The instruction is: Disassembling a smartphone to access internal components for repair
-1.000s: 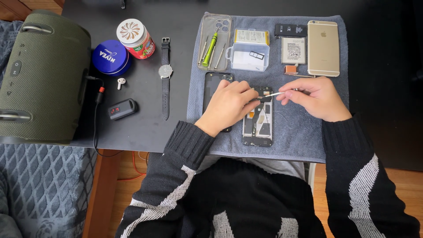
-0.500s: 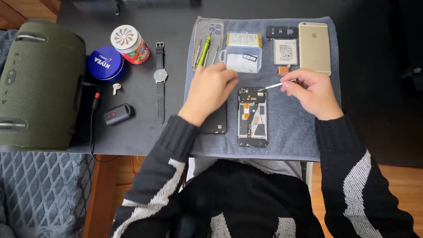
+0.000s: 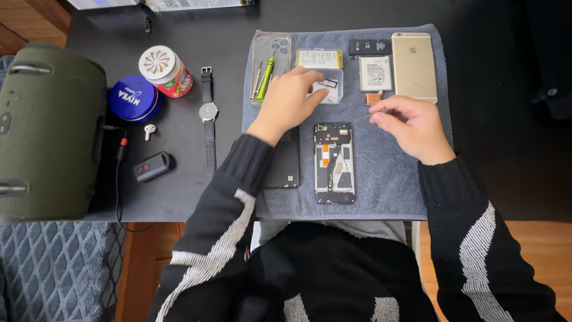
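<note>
Opened phone (image 3: 335, 164) flat on grey towel (image 3: 387, 179), at 6 o'clock from both hands. Left hand (image 3: 288, 101) loosely spread, fingertips touching small clear box (image 3: 326, 85). Right hand (image 3: 411, 125) pinching thin metal tool (image 3: 368, 117).

Opened phone (image 3: 334, 164) lies mid-towel (image 3: 393, 185) by its near edge; parts tray (image 3: 322, 74) behind it, second phone (image 3: 414, 65) at the far right corner.

Single head camera, looking steeply down, close over the table (image 3: 179, 197)
</note>
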